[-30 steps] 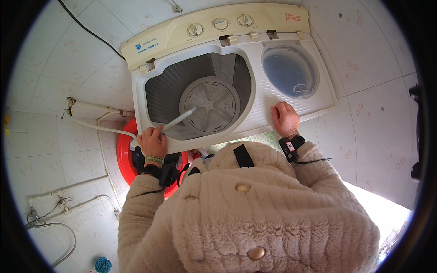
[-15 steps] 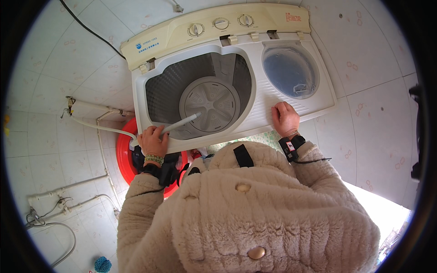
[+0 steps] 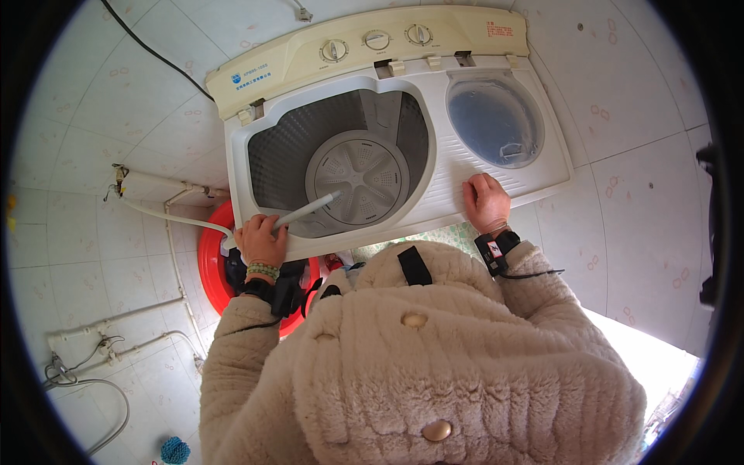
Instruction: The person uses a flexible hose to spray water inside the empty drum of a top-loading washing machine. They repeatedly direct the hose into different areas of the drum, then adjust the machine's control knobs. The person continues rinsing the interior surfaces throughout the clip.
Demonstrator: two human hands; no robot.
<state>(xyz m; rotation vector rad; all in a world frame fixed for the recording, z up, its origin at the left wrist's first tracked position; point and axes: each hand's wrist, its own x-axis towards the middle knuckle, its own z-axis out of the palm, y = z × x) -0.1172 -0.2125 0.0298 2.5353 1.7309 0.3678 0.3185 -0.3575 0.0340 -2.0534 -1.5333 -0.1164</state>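
Two hands at work: our left hand (image 3: 260,240) is clamped around the white hose (image 3: 306,211), whose nozzle points toward two o'clock over the wash tub (image 3: 341,167); our right hand (image 3: 485,200) lies flat, fingers together, on the washing machine (image 3: 465,155) deck. We advise keeping the nozzle inside the rim — angled down at the pulsator (image 3: 360,172) — to limit splashing.

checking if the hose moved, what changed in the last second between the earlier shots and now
Very little. The left hand keeps its grip on the white plastic hose, whose tip has dipped slightly lower inside the open wash tub. The right hand stays flat on the white twin-tub washing machine's top. The red round basin on the floor has not moved.
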